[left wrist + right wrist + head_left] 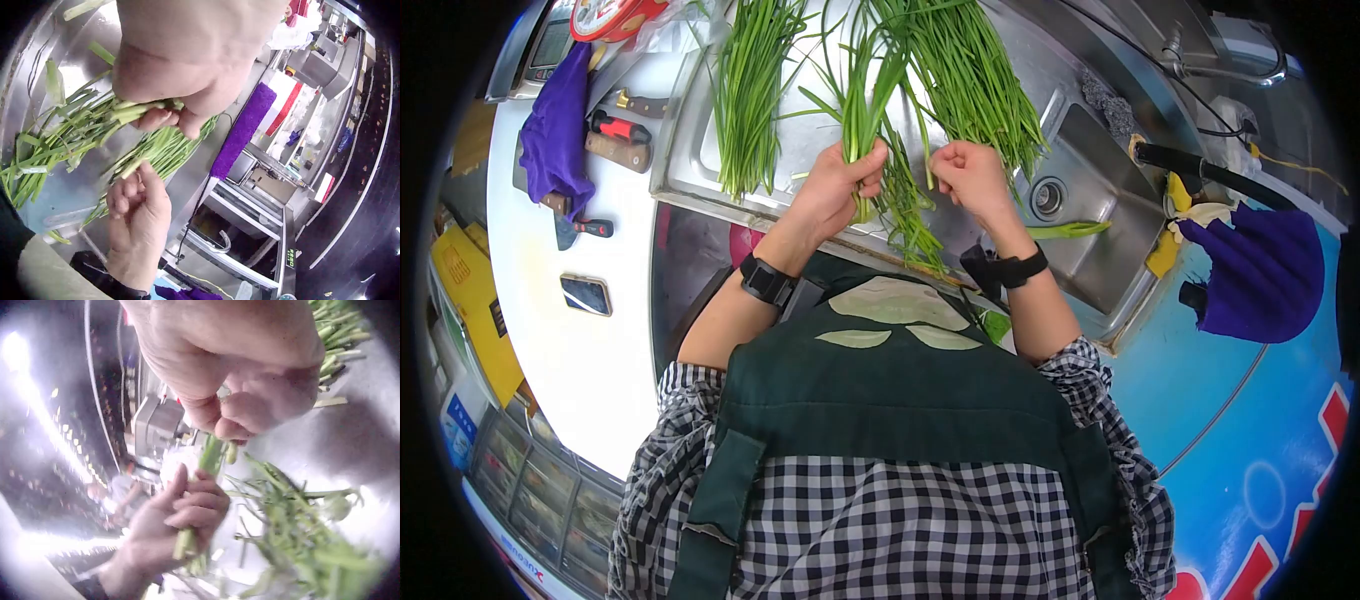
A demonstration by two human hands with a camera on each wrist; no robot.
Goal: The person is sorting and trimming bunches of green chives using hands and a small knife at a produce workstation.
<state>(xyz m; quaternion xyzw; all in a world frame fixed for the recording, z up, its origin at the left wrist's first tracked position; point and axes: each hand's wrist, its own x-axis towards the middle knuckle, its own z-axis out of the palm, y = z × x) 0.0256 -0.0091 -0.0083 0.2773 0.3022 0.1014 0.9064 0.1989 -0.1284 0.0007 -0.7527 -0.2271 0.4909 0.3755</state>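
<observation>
My left hand grips a small bunch of long green chives near its cut ends, over the front of the steel sink top. Just to its right, my right hand pinches one chive stalk between thumb and forefinger; the pale stalk end shows at those fingertips in the left wrist view. Below and between the hands lies a loose heap of chive scraps. A thick bunch of chives lies at the left, and a wider pile of chives lies at the right.
Right of the steel top is a sink basin with a drain and a green leaf. Knives, a purple cloth and a phone lie on the white counter. Another purple cloth hangs at the right.
</observation>
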